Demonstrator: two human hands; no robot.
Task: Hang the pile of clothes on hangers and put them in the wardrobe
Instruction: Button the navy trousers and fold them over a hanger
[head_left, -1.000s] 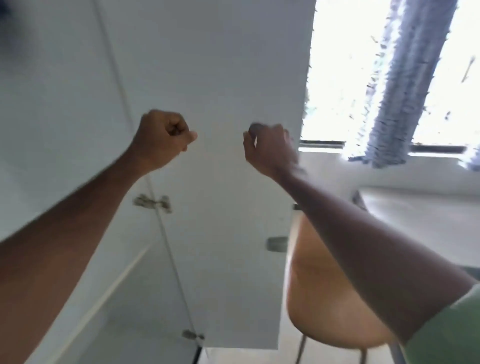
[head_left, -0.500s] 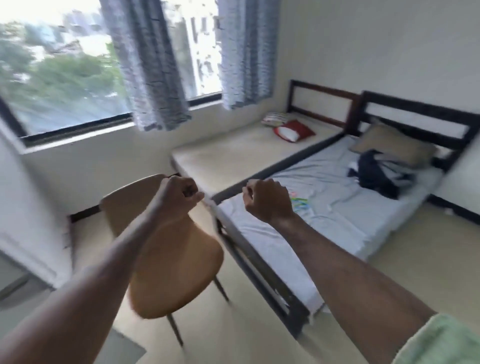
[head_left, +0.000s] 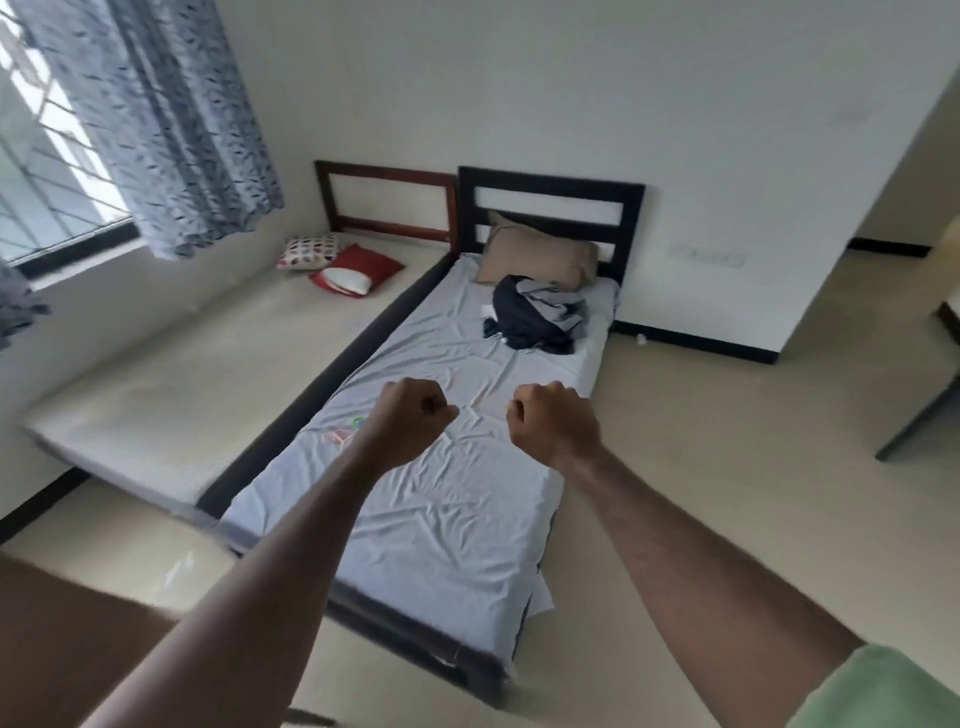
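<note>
Both arms out in front of me, fists up over the near half of the bed (head_left: 441, 519). Left hand (head_left: 410, 415) is curled tight into a fist w/ nothing in its grip. Right hand (head_left: 553, 423) same: fingers rolled in, thumb side toward the other fist, holding nothing I can see. They sit close together but apart, neither touching the sheet. My read: empty carry posture on the approach to the bed, not a grasp.

Pile of clothes (head_left: 535, 314) is at the far end of the bed, just in front of the tan pillow (head_left: 537, 257) by the dark headboard, well beyond both hands. It's bunched there in one heap, so I'd guess it was dumped for sorting. Looks like a dark navy garment wrapped around lighter grey fabric, crumpled, folds going every way; can't tell how many pieces. Soft stuff, so it'll sag and need shaking out before it goes on a hanger.

Hangers (head_left: 345, 431): thin pink shape plus a bit of green lying flat on the sheet, just left of my left hand, partly hidden by it. Can't count them. Handy spot, between me and the pile.

Wardrobe not in view. Second bare mattress (head_left: 182, 395) alongside on the left, w/ a red cushion (head_left: 358, 270) and a spotted one near the window curtain (head_left: 171, 119).

Judgement: nothing hung in this view; next is reach for a garment or hanger.
</note>
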